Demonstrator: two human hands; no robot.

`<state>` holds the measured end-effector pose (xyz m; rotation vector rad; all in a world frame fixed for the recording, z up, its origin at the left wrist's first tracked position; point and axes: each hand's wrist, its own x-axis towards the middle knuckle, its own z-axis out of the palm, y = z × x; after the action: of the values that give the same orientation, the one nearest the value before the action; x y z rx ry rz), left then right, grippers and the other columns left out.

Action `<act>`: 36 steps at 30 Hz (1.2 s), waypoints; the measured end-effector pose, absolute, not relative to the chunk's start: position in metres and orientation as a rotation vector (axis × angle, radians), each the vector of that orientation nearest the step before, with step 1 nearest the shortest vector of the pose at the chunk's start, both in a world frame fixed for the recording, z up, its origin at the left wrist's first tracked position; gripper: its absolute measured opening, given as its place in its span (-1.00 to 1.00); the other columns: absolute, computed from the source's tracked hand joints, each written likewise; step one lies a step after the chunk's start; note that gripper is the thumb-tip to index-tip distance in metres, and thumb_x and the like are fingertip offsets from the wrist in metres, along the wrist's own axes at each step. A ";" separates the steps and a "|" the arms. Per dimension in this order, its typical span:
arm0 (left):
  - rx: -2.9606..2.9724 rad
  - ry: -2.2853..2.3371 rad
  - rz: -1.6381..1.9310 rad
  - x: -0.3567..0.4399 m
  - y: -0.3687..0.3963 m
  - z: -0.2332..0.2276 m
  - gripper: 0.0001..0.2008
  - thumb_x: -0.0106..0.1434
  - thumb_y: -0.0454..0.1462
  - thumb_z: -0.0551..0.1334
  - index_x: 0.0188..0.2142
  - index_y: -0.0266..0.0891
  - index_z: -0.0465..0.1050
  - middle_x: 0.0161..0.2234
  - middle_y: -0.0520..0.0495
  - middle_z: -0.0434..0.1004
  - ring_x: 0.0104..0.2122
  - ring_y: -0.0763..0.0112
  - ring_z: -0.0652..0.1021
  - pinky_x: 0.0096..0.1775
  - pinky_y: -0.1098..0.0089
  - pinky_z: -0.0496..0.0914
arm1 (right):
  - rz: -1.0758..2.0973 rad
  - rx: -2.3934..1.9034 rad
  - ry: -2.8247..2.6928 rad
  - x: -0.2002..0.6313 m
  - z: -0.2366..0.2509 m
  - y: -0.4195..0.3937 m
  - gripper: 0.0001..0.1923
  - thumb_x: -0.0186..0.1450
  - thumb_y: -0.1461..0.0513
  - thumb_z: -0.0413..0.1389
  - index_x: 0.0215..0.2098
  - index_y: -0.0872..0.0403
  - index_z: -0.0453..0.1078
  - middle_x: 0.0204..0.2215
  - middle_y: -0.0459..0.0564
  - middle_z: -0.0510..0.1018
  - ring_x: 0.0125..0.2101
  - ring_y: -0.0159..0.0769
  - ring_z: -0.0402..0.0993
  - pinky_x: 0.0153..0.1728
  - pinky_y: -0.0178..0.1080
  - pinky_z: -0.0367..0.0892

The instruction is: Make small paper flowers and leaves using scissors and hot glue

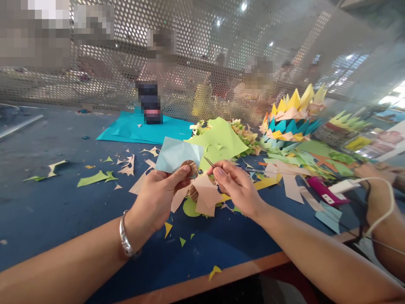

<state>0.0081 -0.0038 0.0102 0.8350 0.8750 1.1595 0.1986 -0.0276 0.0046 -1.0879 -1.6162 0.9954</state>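
1. Left hand (155, 198), center frame: thumb and fingers pinch pale blue paper (176, 153) plus brown disc (193, 167) at its lower right edge.
2. Right hand (238, 188), just right of center: grips slim metal tool (209, 162); tips bare, rest hidden by fingers. Scissors or tweezers, can't tell.
3. Key relation: paper is up-left of right hand, directly above left hand's fingers. Left hand is nearer, in contact.
4. Axes: paper's longer visible extent runs roughly left-right; tool slants up-left, tips facing paper's right edge.
5. Gap: tips just beside that edge; contact unclear.
6. Yellow-green sheet (221, 139) lies behind tips.
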 end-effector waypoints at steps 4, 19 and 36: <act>0.807 0.873 1.208 0.008 -0.005 0.012 -0.84 0.04 -0.22 0.49 -0.43 -0.28 0.66 -0.28 -0.13 0.69 -0.27 0.35 0.58 -0.22 0.43 0.45 | 1.079 -1.096 -1.556 0.196 0.001 -0.027 -0.62 0.41 -0.09 0.09 -0.26 0.05 0.36 -0.51 -0.21 0.13 -0.58 -0.46 -0.05 -0.57 -0.27 -0.10; 0.773 0.850 1.265 0.014 -0.012 0.017 -0.83 0.01 -0.22 0.51 -0.40 -0.23 0.66 -0.28 -0.07 0.69 -0.20 0.30 0.60 -0.17 0.41 0.46 | 1.491 -0.926 -1.305 0.188 0.002 -0.030 -0.67 0.37 -0.01 0.18 -0.34 0.05 0.30 -0.60 -0.29 0.07 -0.65 -0.52 -0.17 -0.63 -0.32 -0.19; 0.890 0.760 1.141 0.016 -0.019 0.013 -0.78 0.01 -0.18 0.51 -0.37 -0.24 0.66 -0.31 -0.08 0.67 -0.30 0.32 0.56 -0.34 0.40 0.40 | 1.597 -0.884 -1.223 0.185 0.008 -0.031 -0.53 0.28 -0.08 0.25 -0.45 0.02 0.17 -0.62 -0.32 -0.06 -0.64 -0.53 -0.24 -0.66 -0.39 -0.19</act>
<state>0.0161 -0.0193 0.0134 0.8897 0.7602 1.1413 0.1847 -0.0312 0.0080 -0.8840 -1.2225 1.5968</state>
